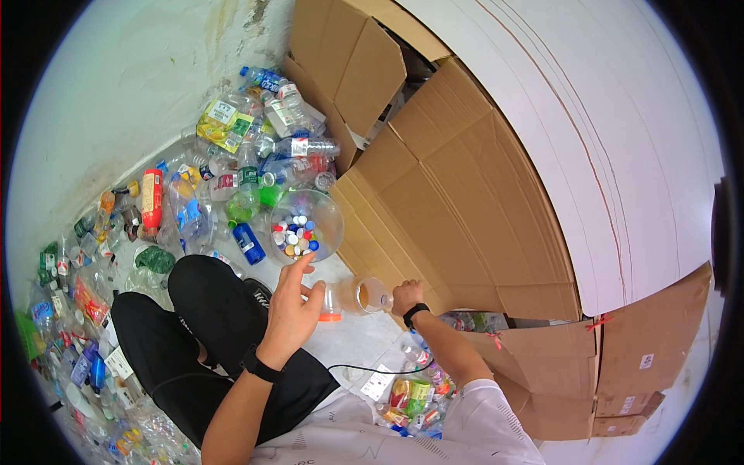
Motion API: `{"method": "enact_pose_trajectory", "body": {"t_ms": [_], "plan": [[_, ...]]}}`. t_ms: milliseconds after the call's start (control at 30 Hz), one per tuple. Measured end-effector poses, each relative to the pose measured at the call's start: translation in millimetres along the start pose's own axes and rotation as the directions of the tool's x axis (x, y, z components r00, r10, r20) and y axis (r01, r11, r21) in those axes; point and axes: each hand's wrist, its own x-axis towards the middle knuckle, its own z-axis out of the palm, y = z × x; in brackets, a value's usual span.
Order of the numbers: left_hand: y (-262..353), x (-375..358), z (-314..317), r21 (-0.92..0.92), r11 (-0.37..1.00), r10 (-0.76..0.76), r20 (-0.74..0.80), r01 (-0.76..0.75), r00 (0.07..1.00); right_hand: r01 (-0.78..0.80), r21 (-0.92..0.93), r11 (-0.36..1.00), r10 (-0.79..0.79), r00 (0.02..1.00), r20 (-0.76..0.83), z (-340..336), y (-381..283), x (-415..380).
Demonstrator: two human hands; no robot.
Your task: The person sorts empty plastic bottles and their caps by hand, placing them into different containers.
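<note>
My right hand (pixel 408 297) is closed on a clear plastic cup (pixel 377 296), whose side shows a brownish tint. Left of it, a clear container with an orange band (pixel 330 308) sits close to my left thumb. My left hand (pixel 293 304) is open, its fingers stretched up towards a clear round tub (pixel 332 215) and its thumb apart. Inside the tub lie many loose bottle caps (pixel 294 237) in white, blue, red and yellow. A blue bottle (pixel 248 243) lies beside the tub on the pale floor.
Empty plastic bottles (pixel 242 174) are heaped along the wall and left of my black-trousered knees (pixel 200 283). Large cardboard sheets (pixel 457 178) stand on the right. More bottles and wrappers (pixel 412 394) lie by my right side, near a black cable (pixel 364 366).
</note>
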Motion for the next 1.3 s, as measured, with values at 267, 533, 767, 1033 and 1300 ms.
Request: {"method": "enact_pose_trajectory", "body": {"t_ms": [267, 533, 767, 1033, 1300], "plan": [[-5, -2, 1, -0.029, 1.0, 0.003, 0.004, -0.003, 1.0, -0.181, 0.295, 0.938, 0.149, 0.981, 0.127, 2, 7, -19], [-1, -3, -5, -0.075, 0.997, 0.006, 0.004, -0.006, 1.0, -0.227, 0.973, 0.035, 0.153, 0.964, 0.219, 89, -7, -22], [-1, -11, -8, -0.12, 0.993, 0.004, 0.007, -0.003, 1.0, -0.061, 0.98, 0.189, -0.087, 0.993, 0.078, 84, -41, -28], [14, -20, -21, -0.157, 0.988, -0.002, 0.0, 0.002, 1.0, 0.298, 0.908, 0.293, -0.104, 0.954, -0.28, -91, -65, 25], [30, -25, -44, -0.215, 0.976, 0.023, -0.052, -0.034, 0.998, 0.658, 0.709, -0.252, 0.271, 0.752, -0.601, -318, -35, 3]]}}
